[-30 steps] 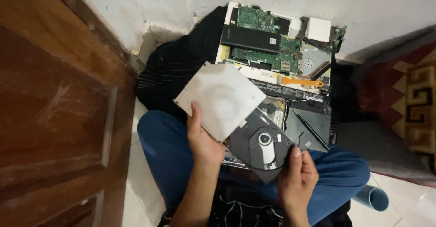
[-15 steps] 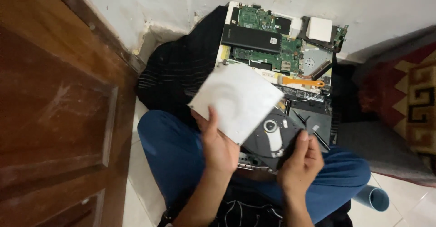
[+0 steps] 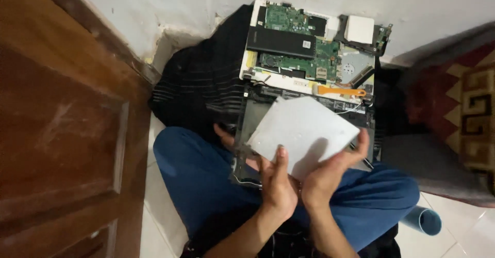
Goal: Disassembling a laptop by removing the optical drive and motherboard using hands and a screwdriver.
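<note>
Seated cross-legged on the pale tiled floor [image 3: 154,222], blue trousers filling the near frame. Left hand [image 3: 276,186] and right hand [image 3: 327,175] sit close together at the wrists, both clamped on a flat square grey metal drive casing [image 3: 304,131] held tilted just above the lap; left fingers lie over its near edge, right fingers wrap its right-hand edge, apparently to steady the plate from two sides while its plain face is turned up to view. Directly beneath it, a dark opened laptop base [image 3: 252,118] rests partly on the knees. Beyond, touching the base's far edge, a white-framed chassis with a green circuit board [image 3: 296,46] lies on black ribbed cloth [image 3: 201,87]; an orange strip [image 3: 340,90] lies along its near edge. Brown wooden door [image 3: 56,124] to the left, white wall [image 3: 180,5] behind, a patterned red rug [image 3: 459,108] right, a blue tube [image 3: 423,219] near the right knee.
</note>
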